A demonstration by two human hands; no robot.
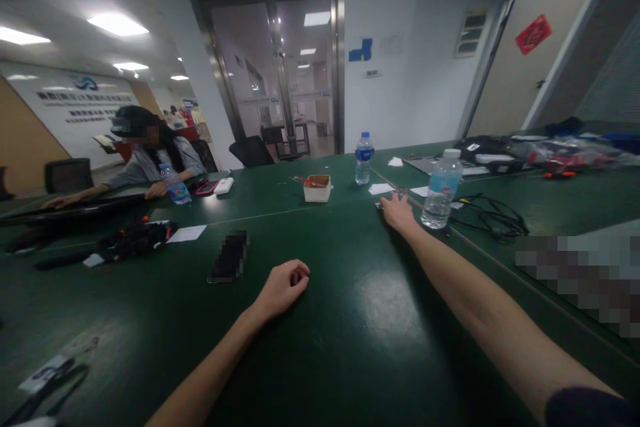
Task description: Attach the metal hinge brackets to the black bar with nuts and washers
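My left hand (283, 288) rests on the green table with its fingers loosely curled in and nothing visible inside them. To its left lies a dark phone (229, 257). My right arm is stretched far forward. At its end my right hand (399, 213) is low at the table, fingers bent down around something small that I cannot make out. White paper pieces (381, 189) lie just beyond those fingers. Right of this hand stands a clear water bottle (442, 190); a smaller blue-capped bottle (364, 160) is behind it. An open white box (317, 189) with a red item sits left of the hand.
Black cables (493, 217) coil at the right, near bagged items (560, 153). Dark gear (135, 240) lies at the left, with a tagged strap (50, 377) nearer. Across the table, a person in a headset (155, 147) sits beside another bottle (175, 185).
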